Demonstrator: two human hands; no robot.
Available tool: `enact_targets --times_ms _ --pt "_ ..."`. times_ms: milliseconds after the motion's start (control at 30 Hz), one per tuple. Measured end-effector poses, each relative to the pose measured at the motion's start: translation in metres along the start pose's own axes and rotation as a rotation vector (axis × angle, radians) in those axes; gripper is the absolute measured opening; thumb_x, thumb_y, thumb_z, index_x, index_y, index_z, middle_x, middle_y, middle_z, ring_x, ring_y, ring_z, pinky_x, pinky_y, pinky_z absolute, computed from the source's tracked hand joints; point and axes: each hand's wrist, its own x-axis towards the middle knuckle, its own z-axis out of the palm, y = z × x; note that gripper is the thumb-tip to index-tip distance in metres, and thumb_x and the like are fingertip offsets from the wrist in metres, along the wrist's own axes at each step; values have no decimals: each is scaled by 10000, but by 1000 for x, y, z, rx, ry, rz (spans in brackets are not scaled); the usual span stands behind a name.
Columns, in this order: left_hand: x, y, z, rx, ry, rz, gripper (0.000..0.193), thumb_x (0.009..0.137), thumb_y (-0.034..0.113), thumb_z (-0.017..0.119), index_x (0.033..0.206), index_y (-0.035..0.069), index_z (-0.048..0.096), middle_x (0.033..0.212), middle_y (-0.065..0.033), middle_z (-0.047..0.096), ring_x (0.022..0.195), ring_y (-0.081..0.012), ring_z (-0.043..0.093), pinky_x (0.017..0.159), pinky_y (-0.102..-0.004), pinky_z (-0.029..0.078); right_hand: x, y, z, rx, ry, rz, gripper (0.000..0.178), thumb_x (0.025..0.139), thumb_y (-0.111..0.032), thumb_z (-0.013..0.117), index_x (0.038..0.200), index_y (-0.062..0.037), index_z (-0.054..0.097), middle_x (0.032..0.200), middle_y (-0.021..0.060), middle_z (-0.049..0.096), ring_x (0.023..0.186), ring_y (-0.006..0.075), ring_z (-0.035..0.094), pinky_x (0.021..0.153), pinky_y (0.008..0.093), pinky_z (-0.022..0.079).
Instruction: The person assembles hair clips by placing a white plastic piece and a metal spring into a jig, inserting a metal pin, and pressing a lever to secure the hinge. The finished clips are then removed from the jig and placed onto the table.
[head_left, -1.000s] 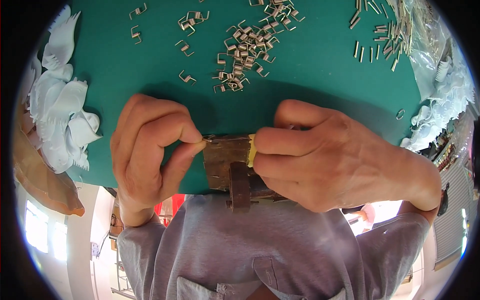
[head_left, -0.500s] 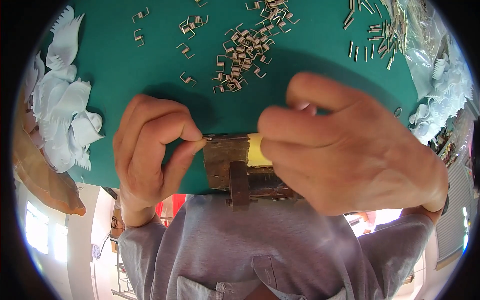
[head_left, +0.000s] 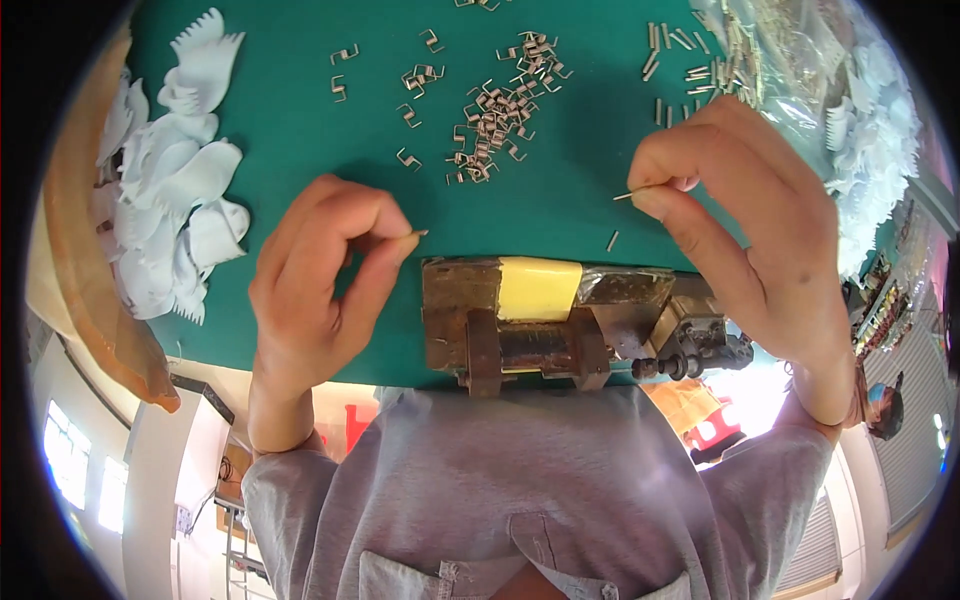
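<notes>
My right hand [head_left: 745,220] pinches a thin metal pin [head_left: 623,197] between thumb and forefinger, above the green table at the right. Just below that pin, a second short loose pin [head_left: 612,240] lies on the table. At the left, my left hand [head_left: 330,275] is closed in a pinch on something tiny and dark [head_left: 420,233], too small to name. Its fingertips are a little beyond the left end of a brown metal fixture [head_left: 450,325], which has a yellow patch [head_left: 540,288] and a clamp-like mechanism [head_left: 690,335] at its right.
Many small torsion springs [head_left: 490,125] lie in a heap at the far middle, with several scattered to its left. Metal pins [head_left: 700,75] and clear plastic bags [head_left: 790,60] are at the far right. White toothed plastic pieces are piled left [head_left: 180,200] and right [head_left: 870,150].
My right hand has moved right, off the fixture, and a pin now shows in its fingers. My left hand's fingertips have come away from the fixture's left corner. The whole view has shifted.
</notes>
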Motion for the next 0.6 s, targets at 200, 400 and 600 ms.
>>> enact_targets --times_ms 200,400,600 --pt "19 21 9 -10 -15 21 165 913 -64 733 1045 2 659 876 -70 624 725 -167 619 629 -276 511 -37 -10 16 240 77 494 101 972 -90 670 1025 -3 667 880 75 697 731 182 654 683 321 523" --pt "19 16 15 -15 100 10 129 921 7 751 1037 35 702 886 -46 624 671 -135 558 601 -282 469 -57 9 20 393 312 440 165 975 -133 697 1070 2 708 879 31 735 774 88 654 717 245 523" --pt "-51 25 6 32 245 -104 214 891 52 803 1069 11 690 984 -54 695 823 -138 642 721 -279 511 -110 -38 39 310 641 406 92 962 -92 742 926 -27 687 770 -13 669 703 38 576 642 228 465"
